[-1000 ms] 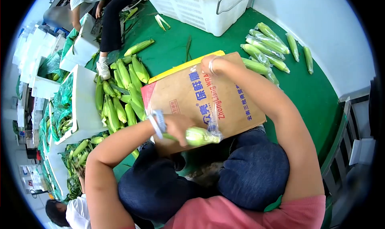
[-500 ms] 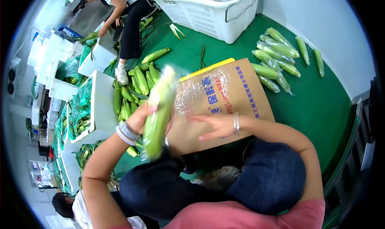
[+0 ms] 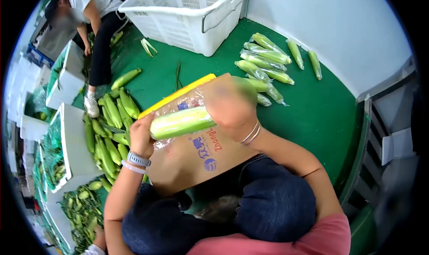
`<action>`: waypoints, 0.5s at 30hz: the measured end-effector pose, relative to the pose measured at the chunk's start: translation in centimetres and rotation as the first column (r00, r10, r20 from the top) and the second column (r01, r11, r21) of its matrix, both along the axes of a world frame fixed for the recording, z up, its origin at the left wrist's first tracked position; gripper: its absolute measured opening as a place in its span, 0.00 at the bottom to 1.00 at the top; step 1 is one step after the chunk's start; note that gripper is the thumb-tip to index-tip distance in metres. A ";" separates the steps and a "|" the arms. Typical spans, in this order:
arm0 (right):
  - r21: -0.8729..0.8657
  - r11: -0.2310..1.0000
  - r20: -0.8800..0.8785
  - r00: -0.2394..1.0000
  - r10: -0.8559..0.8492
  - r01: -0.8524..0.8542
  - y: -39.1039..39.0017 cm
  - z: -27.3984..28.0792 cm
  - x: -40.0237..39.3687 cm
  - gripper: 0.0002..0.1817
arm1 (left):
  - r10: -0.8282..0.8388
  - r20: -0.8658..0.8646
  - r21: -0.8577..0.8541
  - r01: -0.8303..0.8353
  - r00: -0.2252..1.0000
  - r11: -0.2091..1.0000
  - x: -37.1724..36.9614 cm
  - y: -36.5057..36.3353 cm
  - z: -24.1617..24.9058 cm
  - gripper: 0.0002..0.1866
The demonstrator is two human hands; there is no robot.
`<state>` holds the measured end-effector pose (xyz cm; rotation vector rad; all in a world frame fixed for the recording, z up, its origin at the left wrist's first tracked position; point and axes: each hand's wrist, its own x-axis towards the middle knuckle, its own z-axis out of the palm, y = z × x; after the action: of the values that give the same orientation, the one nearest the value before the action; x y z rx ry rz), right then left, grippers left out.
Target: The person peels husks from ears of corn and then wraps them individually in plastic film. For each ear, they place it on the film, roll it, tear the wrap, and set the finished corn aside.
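I hold one green corn cob (image 3: 181, 122) level over a brown cardboard box of cling wrap (image 3: 196, 154) that rests on my lap. My left hand (image 3: 142, 136) grips the cob's left end. My right hand (image 3: 228, 105), blurred, grips its right end. Clear plastic film (image 3: 178, 103) lies over the box behind and under the cob. A heap of unwrapped corn cobs (image 3: 109, 127) lies on the green floor just left of my left hand.
Several wrapped cobs (image 3: 263, 63) lie on the green floor (image 3: 313, 107) to the right by the white wall. A white plastic crate (image 3: 187, 13) stands ahead. White foam boxes (image 3: 73, 139) with green liners stand at the left. Another person (image 3: 96, 27) crouches at the upper left.
The cob has swung from upright in my left hand to level. My right hand left the box face and took the cob's right end. Film now lies around the cob.
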<state>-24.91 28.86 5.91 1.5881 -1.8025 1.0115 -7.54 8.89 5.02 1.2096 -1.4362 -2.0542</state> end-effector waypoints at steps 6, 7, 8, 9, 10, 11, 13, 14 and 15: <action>0.333 0.943 -0.094 0.995 0.014 0.018 2.1 -0.1 -6.1 0.07 | -0.685 -0.415 0.724 0.673 0.599 0.150 2.5 2.8 -1.4 0.34; 0.444 0.884 -0.052 0.989 -0.136 0.145 2.5 -1.3 -7.3 0.08 | -0.663 -0.413 0.661 0.706 0.624 0.252 3.1 2.8 -0.2 0.35; 0.545 0.812 0.022 0.964 -0.265 0.211 3.4 -2.3 -9.5 0.09 | -0.650 -0.415 0.589 0.733 0.636 0.341 3.8 2.3 0.9 0.36; 0.611 0.733 0.027 0.917 -0.397 0.299 4.5 -3.9 -12.7 0.11 | -0.551 -0.304 0.423 0.629 0.777 0.653 5.1 0.9 1.1 0.34; 0.553 0.716 -0.027 0.868 -0.496 0.427 5.5 -5.4 -15.4 0.16 | -0.381 -0.156 0.145 0.402 0.911 0.904 6.3 -1.5 0.3 0.29; 0.641 0.567 -0.067 0.773 -0.631 0.518 5.4 -4.9 -16.9 0.20 | -0.067 0.043 -0.173 0.073 0.997 0.982 7.8 -4.2 -1.3 0.22; 0.707 0.393 -0.127 0.652 -0.747 0.588 6.6 -5.4 -20.9 0.24 | 0.559 0.304 -0.860 -0.030 0.771 0.509 12.3 -10.4 -9.8 0.18; 0.623 0.548 -0.056 0.731 -0.680 0.557 7.8 -7.7 -24.3 0.27 | 0.562 0.494 -0.805 0.105 0.663 0.584 14.3 -12.0 -13.3 0.24; 0.521 0.687 0.000 0.805 -0.593 0.506 8.0 -9.3 -26.1 0.30 | 0.351 0.650 -0.638 0.234 0.674 0.734 15.4 -11.7 -14.4 0.31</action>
<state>-51.05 36.85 -3.36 1.0746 -2.6049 0.4062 7.87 -2.82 -9.39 1.7595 -2.1756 -0.7197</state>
